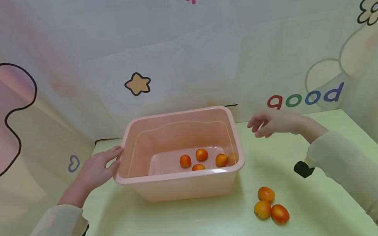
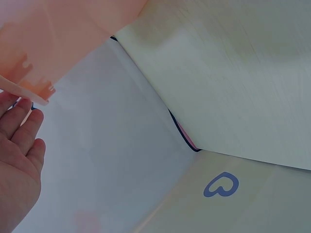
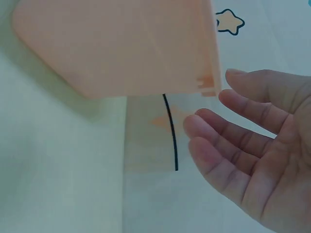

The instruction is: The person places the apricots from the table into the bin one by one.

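Note:
A pink plastic basin stands upright on the table. My left hand is at its left side, and the fingertips touch the rim; the left wrist view shows the fingers fairly straight under the rim's edge. Inside the basin lie several orange-red oval fruits, like small tomatoes, one partly hidden by the front rim. My right hand hovers off the basin's right side with loosely bent fingers and nothing in them. Three similar fruits lie together on the table, right of the basin and nearer to me.
The pale green table runs back to a printed cloth backdrop, which also hangs at both sides. Dark camera pieces are worn at the wrists.

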`<state>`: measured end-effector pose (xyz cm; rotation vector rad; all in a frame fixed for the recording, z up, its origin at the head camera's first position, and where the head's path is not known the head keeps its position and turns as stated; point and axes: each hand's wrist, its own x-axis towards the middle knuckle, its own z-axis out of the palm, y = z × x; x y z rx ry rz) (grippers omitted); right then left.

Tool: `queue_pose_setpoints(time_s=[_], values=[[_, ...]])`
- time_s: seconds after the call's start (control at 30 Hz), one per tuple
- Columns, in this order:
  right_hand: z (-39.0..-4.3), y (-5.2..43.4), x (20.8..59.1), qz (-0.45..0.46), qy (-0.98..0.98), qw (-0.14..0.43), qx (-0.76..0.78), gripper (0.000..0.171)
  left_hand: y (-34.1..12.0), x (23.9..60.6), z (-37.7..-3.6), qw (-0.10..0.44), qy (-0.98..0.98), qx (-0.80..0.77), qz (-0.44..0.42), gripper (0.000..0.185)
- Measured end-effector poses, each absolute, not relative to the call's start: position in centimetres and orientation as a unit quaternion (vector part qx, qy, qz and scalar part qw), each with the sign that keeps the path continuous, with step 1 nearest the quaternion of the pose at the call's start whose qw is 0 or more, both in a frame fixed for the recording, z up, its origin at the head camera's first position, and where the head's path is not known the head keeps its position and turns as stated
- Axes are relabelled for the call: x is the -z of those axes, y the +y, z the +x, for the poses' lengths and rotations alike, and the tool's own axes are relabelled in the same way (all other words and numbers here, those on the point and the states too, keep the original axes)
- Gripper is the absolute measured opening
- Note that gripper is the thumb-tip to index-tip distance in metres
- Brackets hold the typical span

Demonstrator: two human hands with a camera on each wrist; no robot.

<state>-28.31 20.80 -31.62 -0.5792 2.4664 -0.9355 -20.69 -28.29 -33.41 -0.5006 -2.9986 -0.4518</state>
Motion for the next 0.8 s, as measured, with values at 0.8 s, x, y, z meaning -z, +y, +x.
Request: queue_pose_setpoints(time_s=[0.8], values=[[-24.2,21.2,40.7,-0.149,0.865,0.340,0.338,0.035,-28.2,33.4,-20.6,0.033,-0.974,0.157,-0.159,0.044]])
